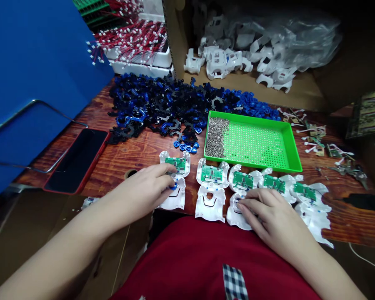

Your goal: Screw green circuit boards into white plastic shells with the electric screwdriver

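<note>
My left hand (151,183) is at the leftmost white plastic shell (176,201), its fingers closed around a small blue plastic piece (174,187) at the shell's opening. Just above sits a green circuit board (178,165) in another white shell half. My right hand (267,208) bends over a white shell (237,218) in the middle of the row, fingertips pinched at its opening; whatever they hold is hidden. Between my hands, a white shell with a dark curved slot (210,204) lies below a shell half holding a green board (211,174). Several similar pairs continue to the right.
Beyond the row, a green perforated tray (295,148) holds small metal screws (217,135). Blue and black plastic parts (162,104) are heaped behind. A phone (76,160) lies left, a cardboard box (309,89) of white shells stands at the back, and wired boards (315,135) lie right.
</note>
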`<state>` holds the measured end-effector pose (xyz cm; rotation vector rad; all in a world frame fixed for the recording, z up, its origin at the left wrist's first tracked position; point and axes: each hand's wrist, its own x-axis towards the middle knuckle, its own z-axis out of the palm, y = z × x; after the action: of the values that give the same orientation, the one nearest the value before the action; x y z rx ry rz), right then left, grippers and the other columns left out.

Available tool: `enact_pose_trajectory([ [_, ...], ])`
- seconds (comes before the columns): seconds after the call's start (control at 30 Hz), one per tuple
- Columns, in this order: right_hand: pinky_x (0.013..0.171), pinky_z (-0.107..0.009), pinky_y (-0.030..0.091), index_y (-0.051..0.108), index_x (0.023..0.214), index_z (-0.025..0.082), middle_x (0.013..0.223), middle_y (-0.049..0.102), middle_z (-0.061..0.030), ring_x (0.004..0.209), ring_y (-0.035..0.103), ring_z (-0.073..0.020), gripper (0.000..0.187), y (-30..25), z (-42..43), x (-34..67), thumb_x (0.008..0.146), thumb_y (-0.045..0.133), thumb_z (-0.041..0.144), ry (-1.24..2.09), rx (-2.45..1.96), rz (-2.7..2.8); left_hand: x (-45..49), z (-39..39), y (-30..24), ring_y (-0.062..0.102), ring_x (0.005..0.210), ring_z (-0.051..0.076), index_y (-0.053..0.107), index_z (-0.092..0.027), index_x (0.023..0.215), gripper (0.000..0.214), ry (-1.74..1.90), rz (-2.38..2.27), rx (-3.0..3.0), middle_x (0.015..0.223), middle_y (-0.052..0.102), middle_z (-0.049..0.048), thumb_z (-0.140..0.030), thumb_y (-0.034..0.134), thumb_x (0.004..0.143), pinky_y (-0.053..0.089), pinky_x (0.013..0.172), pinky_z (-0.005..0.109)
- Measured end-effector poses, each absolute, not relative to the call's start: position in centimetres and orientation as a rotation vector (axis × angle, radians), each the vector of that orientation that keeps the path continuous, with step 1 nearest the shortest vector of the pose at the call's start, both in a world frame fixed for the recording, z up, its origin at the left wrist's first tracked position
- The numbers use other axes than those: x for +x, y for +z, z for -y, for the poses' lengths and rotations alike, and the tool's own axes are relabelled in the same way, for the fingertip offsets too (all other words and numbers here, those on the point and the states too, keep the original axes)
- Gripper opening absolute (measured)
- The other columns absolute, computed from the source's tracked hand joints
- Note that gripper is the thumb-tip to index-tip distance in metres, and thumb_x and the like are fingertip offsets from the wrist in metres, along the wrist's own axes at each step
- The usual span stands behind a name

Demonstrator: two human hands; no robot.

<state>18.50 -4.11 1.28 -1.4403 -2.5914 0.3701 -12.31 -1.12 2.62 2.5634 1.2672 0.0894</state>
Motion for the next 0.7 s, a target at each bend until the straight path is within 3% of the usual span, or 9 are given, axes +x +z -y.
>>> enact_pose_trajectory([
  [0.33,0.078,-0.035,0.045,0.065,0.091,0.022,0.094,0.058,-0.0059,0.086,0.053,-0.0191,0.019,1.0,4.3,18.8,0.087,0.048,0.03,0.374,-1.425,2.593,-12.3,0.9,2.6,0.058,0.105,0.029,0.072,-0.02,0.078,0.023,0.033,-1.294,2.559,0.12,0.059,0.0131,-0.022,0.05,0.085,0.047,0.087,0.045],
  [0.57,0.079,-0.036,0.046,0.065,0.091,0.022,0.094,0.059,-0.0057,0.086,0.055,-0.0185,0.02,0.9,4.4,19.0,0.088,0.046,0.03,0.344,-1.417,2.602,-13.0,1.9,3.2,0.041,0.124,0.037,0.068,-0.024,0.103,0.029,-0.037,-1.272,2.531,0.136,0.046,0.0132,-0.037,0.048,0.087,0.039,0.096,0.055],
  [0.7,0.076,-0.036,0.048,0.065,0.087,0.021,0.092,0.059,-0.0058,0.085,0.056,-0.0187,0.023,1.3,4.4,18.6,0.088,0.044,0.03,0.325,-1.364,2.65,-13.2,2.5,2.6,0.035,0.125,0.041,0.065,-0.019,0.109,0.041,-0.039,-1.278,2.63,0.136,0.043,0.0182,-0.047,0.049,0.084,0.037,0.096,0.058],
])
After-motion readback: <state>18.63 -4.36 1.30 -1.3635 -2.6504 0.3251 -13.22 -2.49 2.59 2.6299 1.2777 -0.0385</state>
